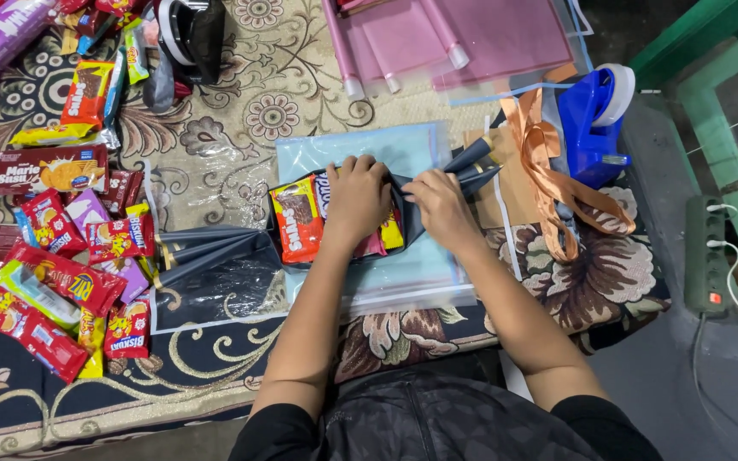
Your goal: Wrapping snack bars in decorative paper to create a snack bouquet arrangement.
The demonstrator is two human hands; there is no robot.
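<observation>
- Two hands meet over one bundle: our left hand [357,198] lies curled, knuckles up, on a cluster of snack packets [299,218], and we cannot tell whether the fingers grip a packet or only press down on them.
- Our right hand [439,205] is closed in a pinch on the dark grey wrapping paper [470,166], just where the sheet gathers into folds beside the packets.
- From that pinch the paper fans up and to the right into pointed folds, so the bundle's long axis runs roughly left to right, with the packets at the left end and the gathered neck under our right fingers.
- Both hands nearly touch; the right is nearer the paper's folds, the left nearer the packets.
- Beneath the bundle lies a pale blue sheet [403,147], spread flat on the patterned cloth [258,111].
- Just left of it a second dark paper cone [207,252] rests on a clear film.
- Right of the hands, a copper ribbon [548,162] trails down, and a blue tape dispenser [589,119] stands beyond it.
- Farther left, well apart from the hands, loose snack packs [61,256] lie scattered.
</observation>
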